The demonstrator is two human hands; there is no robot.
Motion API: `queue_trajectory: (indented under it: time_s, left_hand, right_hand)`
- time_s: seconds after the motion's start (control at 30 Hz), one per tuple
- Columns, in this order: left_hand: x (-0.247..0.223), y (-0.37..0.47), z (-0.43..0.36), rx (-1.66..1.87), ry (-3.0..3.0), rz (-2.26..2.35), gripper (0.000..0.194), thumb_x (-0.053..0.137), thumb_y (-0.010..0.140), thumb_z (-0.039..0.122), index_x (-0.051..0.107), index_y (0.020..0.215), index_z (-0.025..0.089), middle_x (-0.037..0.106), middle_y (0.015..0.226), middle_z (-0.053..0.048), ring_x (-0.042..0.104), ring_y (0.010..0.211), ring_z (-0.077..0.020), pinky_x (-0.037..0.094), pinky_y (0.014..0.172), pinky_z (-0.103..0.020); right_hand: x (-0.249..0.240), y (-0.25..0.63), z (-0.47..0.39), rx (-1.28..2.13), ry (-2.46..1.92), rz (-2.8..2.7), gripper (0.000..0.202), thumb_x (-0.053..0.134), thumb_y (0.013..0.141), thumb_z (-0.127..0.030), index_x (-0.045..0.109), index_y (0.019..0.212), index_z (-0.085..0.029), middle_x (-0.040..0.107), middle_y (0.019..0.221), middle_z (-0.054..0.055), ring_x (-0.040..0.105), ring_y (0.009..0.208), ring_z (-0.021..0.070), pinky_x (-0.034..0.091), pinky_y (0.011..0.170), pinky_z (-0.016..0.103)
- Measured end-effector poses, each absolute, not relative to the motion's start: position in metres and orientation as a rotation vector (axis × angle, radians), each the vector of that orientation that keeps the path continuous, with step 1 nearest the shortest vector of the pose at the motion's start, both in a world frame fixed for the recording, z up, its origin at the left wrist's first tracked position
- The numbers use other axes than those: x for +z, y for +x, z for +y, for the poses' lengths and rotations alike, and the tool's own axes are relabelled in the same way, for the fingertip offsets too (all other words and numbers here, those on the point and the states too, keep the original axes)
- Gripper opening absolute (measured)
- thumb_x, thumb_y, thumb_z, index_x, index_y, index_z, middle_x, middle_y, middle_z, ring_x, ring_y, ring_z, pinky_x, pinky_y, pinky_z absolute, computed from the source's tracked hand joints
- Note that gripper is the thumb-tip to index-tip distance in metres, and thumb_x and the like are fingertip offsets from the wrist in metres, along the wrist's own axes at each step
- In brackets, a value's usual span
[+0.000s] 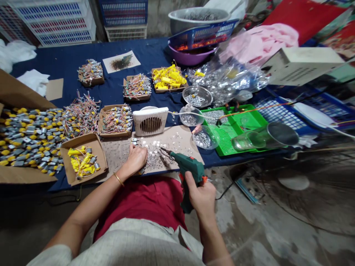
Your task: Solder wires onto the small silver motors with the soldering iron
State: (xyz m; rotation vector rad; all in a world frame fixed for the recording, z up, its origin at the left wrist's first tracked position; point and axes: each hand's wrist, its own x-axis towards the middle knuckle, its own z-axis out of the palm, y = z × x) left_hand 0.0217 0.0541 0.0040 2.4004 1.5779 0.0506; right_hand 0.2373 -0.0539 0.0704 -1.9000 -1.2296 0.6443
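My right hand point(203, 194) is wrapped around the handle of a green soldering gun point(191, 164). Its dark tip points left, over the cardboard sheet point(183, 140) strewn with small metal bits. Low on that sheet, my left hand point(138, 159) is closed, fingers bent down; what they grip is hidden. Just beyond its fingertips are small silver pieces point(134, 141). To its left stands a cardboard tray point(102, 153) of yellow-wrapped parts and small motors. A white vented fan box point(151, 122) stands behind the work spot.
A large carton point(27, 178) of small motors fills the left. Wired parts sit in small boxes point(113, 133) farther back. On the right are clear bowls point(215, 138) of metal bits, a green tray point(224, 144) and a clear tumbler point(253, 139). A cable point(194, 115) crosses there.
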Motion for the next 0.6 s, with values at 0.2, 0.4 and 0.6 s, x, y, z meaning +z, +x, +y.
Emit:
queue_trajectory:
  time_s: [0.2, 0.4, 0.6]
  left_hand:
    - [0.010, 0.021, 0.054, 0.079, 2.356, 1.591, 0.027, 0.039, 0.096, 0.022, 0.064, 0.088, 0.014, 0.068, 0.081, -0.011, 0.060, 0.081, -0.0230, 0.029, 0.092, -0.041]
    - [0.023, -0.031, 0.008, 0.463, 2.152, 1.773, 0.031, 0.051, 0.093, 0.033, 0.056, 0.122, 0.022, 0.069, 0.110, -0.008, 0.060, 0.099, -0.0212, 0.027, 0.099, -0.039]
    - [0.021, -0.051, -0.014, 0.344, 2.136, 1.916, 0.019, 0.047, 0.095, 0.029, 0.064, 0.099, 0.022, 0.069, 0.104, -0.008, 0.057, 0.102, -0.0231, 0.026, 0.099, -0.041]
  right_hand:
    - [0.072, 0.238, -0.054, 0.640, -1.897, -1.256, 0.054, 0.052, 0.081, -0.064, 0.060, 0.053, -0.019, 0.060, 0.047, 0.005, 0.058, 0.049, 0.0196, 0.046, 0.051, 0.029]
    - [0.068, 0.248, -0.061, 0.589, -1.950, -1.187, 0.053, 0.055, 0.078, -0.065, 0.056, 0.049, -0.021, 0.056, 0.044, 0.005, 0.058, 0.047, 0.0205, 0.046, 0.051, 0.029]
    - [0.042, 0.253, -0.057, 0.790, -1.915, -0.998, 0.054, 0.057, 0.078, -0.067, 0.062, 0.057, -0.017, 0.061, 0.047, 0.007, 0.059, 0.044, 0.0206, 0.047, 0.048, 0.029]
